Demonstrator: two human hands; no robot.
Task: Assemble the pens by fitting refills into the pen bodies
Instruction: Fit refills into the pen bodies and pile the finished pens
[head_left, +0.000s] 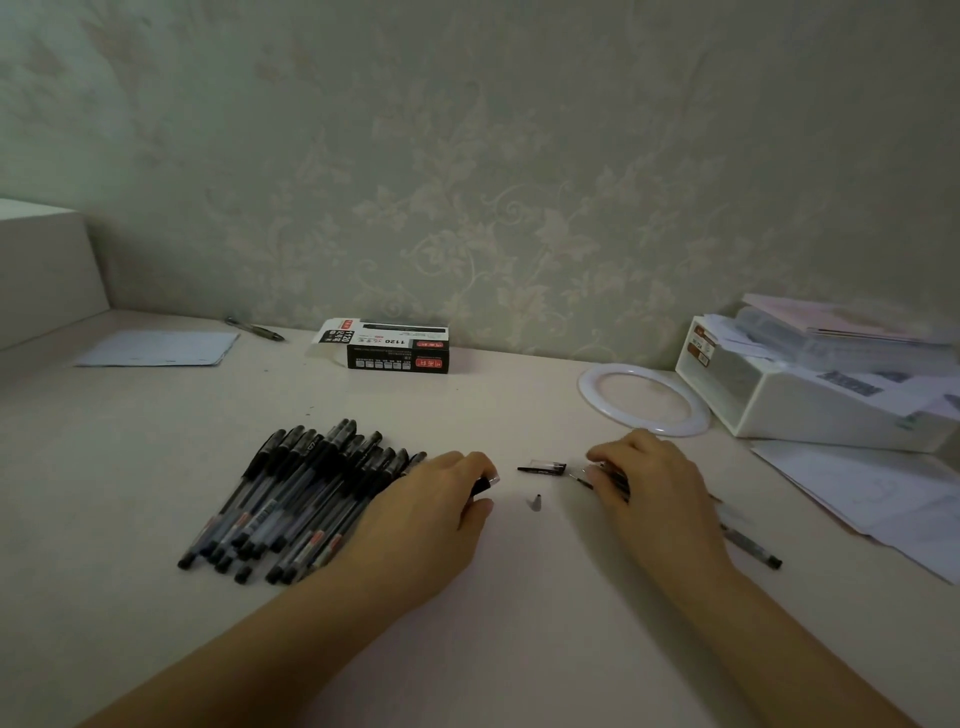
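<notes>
Left hand: we find the left hand (441, 499) low over the pale desk surface (467, 649), its fingers curled round a small black pen piece (482, 486) at the fingertips.
Right hand: the right hand (649, 483) grasps a black-gripped pen body (615, 480), a thin refill tip (582, 480) projecting leftward from it.
Loose parts: between the hands we note a clear-and-black pen cap (543, 466) and, nearer us, a small dark conical nib piece (535, 502).
Stock: a heap of black-capped clear gel pens (301, 499) lies beside the left hand; one single capped pen (750, 545) lies right of the right wrist.
Surroundings: a black printed pen carton (397, 349) stands by the wall; a white ring (644, 397) touches a white plastic storage bin (810, 395).
</notes>
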